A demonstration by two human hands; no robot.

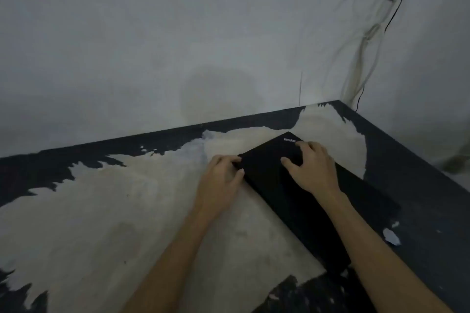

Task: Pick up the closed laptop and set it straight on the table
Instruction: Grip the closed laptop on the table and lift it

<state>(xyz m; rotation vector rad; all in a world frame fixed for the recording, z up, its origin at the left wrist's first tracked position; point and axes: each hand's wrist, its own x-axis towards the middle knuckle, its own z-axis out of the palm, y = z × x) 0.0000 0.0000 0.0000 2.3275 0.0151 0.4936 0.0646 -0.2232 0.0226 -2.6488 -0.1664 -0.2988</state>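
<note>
Two bare arms reach out from the bottom of my view toward a black closed ThinkPad laptop (292, 190). It lies on the worn tabletop (114, 211), over on the right side, and it sits crooked. Its long side runs from near me on the right up and away to the far corner, at a slant to the tabletop's back edge.

My left hand (221, 178) is at the laptop's left corner. Its fingers curl around that edge, so it looks like it is gripping the laptop there. My right hand (310, 168) is laid on top of the lid near the far end, fingers spread and bent. It presses down on the lid, but I cannot tell if it has a real hold.

Both hands are at the far half of the laptop, so the near end has no hand on it. I think the near end has to swing left to make the laptop sit straight.

Lots of bare room lies to the left. On the right, the tabletop's edge is close to the laptop, so I should keep it away from that side.
</note>
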